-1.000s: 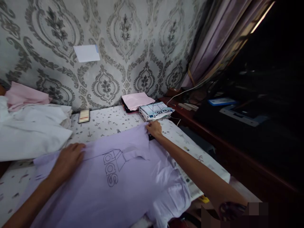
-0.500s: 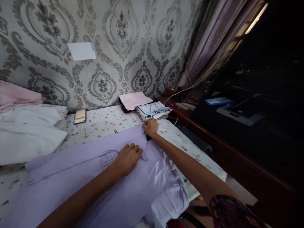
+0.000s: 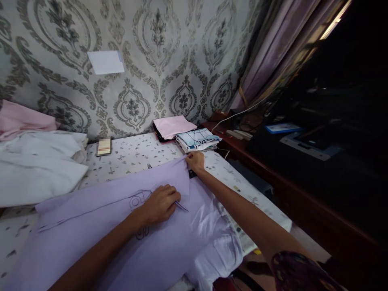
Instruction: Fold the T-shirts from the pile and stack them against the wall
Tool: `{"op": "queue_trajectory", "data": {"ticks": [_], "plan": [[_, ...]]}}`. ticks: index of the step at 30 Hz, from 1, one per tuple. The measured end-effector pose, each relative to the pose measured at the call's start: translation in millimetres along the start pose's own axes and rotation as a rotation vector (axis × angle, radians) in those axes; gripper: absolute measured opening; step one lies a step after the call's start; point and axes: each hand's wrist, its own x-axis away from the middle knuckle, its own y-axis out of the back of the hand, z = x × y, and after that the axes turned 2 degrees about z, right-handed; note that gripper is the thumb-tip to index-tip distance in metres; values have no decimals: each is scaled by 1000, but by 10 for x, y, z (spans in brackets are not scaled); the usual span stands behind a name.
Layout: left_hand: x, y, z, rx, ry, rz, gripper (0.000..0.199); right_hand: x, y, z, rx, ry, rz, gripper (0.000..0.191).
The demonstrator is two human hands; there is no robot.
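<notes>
A lavender shirt (image 3: 100,218) with dark line drawings printed on it lies spread over the bed, its far side folded over toward me. At that flap's right far corner, my right hand (image 3: 195,161) pinches the cloth. My left hand (image 3: 163,203) is closed on the flap's near edge, beside the print, and a small crease sticks out past its fingers. Some of the print is hidden under the left hand and forearm. Just beyond my right hand is a stack of folded clothes (image 3: 198,139), with a folded pink cloth (image 3: 174,126) to its left.
White clothes (image 3: 39,167) and a pink cloth (image 3: 26,119) are heaped at the left. A small blurred-out item (image 3: 104,146) lies near the patterned wall (image 3: 131,60). On the right stands a dark reddish desk (image 3: 281,190) with a white cable (image 3: 239,116).
My left hand has closed more tightly on the flap's edge and turned slightly. The flap lies a little straighter under my right hand. The view has shifted slightly.
</notes>
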Motion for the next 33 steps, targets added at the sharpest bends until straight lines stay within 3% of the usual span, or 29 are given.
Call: {"op": "queue_trajectory", "data": {"ticks": [4,9,12,14,18,23,25,28,31,33], "plan": [[30,76,-14,109,-7,15,14,14,63,16,-14,-32,34,21],[-79,166,7,269,132,29,11,66,177,81,-19,-32,55,24],[-247,122,11,161,222,-57,22,140,254,170,5,35,36,26],[-340,83,-31,25,253,-50,25,203,297,238,15,121,60,25],[-369,46,-186,-69,127,85,21,311,359,295,48,245,170,19],[-288,63,-164,48,12,148,22,357,445,198,131,192,203,26],[-283,71,-48,173,20,107,25,367,481,175,149,183,204,27],[-269,90,159,278,94,-68,27,386,499,205,143,214,186,28],[-160,140,339,162,254,-219,30,400,416,296,81,369,129,27],[-6,187,437,72,363,-221,35,419,298,367,26,509,126,28]]}}
